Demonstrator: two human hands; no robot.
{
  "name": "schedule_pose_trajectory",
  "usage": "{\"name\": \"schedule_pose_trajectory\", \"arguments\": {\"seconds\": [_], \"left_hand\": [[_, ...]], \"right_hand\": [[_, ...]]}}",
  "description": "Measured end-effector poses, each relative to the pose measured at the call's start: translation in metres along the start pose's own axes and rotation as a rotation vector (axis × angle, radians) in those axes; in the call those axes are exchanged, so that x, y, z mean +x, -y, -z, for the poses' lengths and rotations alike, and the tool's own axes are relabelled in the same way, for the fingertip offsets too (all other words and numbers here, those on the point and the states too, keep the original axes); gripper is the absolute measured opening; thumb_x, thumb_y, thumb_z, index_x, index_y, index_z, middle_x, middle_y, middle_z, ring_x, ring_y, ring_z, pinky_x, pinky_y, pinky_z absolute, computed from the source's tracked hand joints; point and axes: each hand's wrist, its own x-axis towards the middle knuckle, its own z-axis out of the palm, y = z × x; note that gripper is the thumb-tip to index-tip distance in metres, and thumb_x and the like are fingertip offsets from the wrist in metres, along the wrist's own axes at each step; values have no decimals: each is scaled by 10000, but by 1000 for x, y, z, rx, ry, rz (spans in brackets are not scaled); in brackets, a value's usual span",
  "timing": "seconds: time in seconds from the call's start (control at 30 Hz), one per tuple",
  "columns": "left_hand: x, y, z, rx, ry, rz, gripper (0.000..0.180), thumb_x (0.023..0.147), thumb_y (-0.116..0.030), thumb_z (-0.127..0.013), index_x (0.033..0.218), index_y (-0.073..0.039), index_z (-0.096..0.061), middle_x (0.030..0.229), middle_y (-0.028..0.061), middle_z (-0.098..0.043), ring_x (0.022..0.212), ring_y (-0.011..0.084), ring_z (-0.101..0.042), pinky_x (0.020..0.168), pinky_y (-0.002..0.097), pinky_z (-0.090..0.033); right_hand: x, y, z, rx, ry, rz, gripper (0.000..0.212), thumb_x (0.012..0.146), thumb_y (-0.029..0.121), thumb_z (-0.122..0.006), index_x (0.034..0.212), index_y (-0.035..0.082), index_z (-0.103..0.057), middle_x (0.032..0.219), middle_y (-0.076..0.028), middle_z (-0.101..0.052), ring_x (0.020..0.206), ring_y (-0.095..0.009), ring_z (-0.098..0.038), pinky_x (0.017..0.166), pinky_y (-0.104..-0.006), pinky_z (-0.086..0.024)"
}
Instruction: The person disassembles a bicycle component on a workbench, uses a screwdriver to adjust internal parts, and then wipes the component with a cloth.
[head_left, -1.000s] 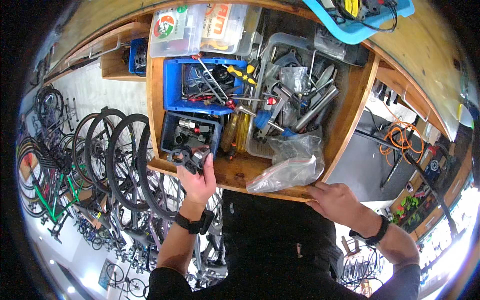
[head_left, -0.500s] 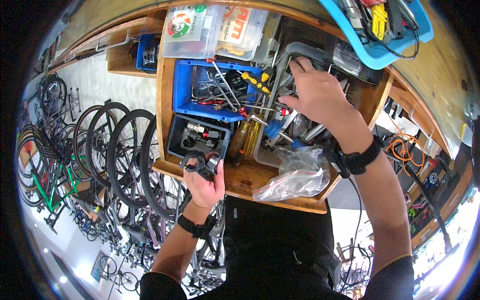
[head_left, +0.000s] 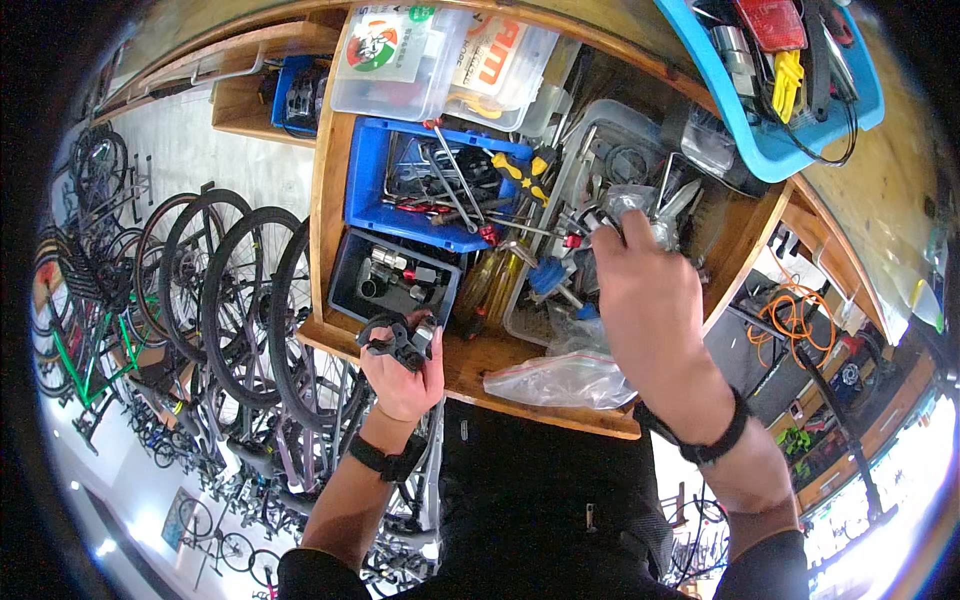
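My left hand is closed around a black bicycle part with a silver ring, in front of the drawer's front edge. Over the clear plastic bin, my right hand points its bent fingers down among loose tools; it is slightly blurred. A small clear bag and a silver cylindrical piece lie right at those fingertips, and what they grip is hidden. Below the wrist a zip bag rests on the drawer's front edge. A blue-headed tool lies in the bin, left of my right hand.
The wooden drawer also holds a blue bin of hex keys, a dark bin of metal fittings, and lidded clear boxes. A light-blue basket stands at upper right. Bicycles line the left.
My right hand has drawn back toward me from the bin's far end, and its fingers have come closer together. The left hand keeps its hold, nearly in place. The view has shifted slightly.
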Motion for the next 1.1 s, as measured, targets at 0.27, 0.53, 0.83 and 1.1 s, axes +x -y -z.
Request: {"name": "schedule_pose_trajectory", "arguments": {"seconds": [0.27,0.53,0.83,1.1], "left_hand": [[0,-4,-1,-22,39,81,268,829,-65,-712,1063,24,-616,944,183,-627,784,393,-562,708,472,-427],[-8,-1,-1,-28,103,136,215,868,-68,-687,1040,35,-612,990,193,-638,821,398,-571,744,477,-428],[-6,0,-1,11,124,140,255,854,-82,-696,1067,35,-619,1008,195,-646,897,414,-593,809,476,-448],[-17,6,-5,-59,33,168,261,854,-80,-706,1056,53,-608,995,198,-649,864,399,-597,796,461,-453]], "right_hand": [[-81,-36,-40,150,278,155,122,830,120,-635,916,35,-614,943,-122,-608,669,-291,-695,577,-378,-585],[-43,-36,-17,539,-171,126,367,839,256,-718,1090,26,-580,1015,-168,-616,751,-327,-679,615,-395,-572],[40,-57,-21,270,45,-24,643,790,365,-778,1256,-13,-545,1177,-264,-556,1009,-408,-636,864,-442,-539],[-7,-52,-34,320,46,-41,271,777,158,-765,949,14,-612,1150,-226,-543,833,-411,-657,742,-465,-555]]}}
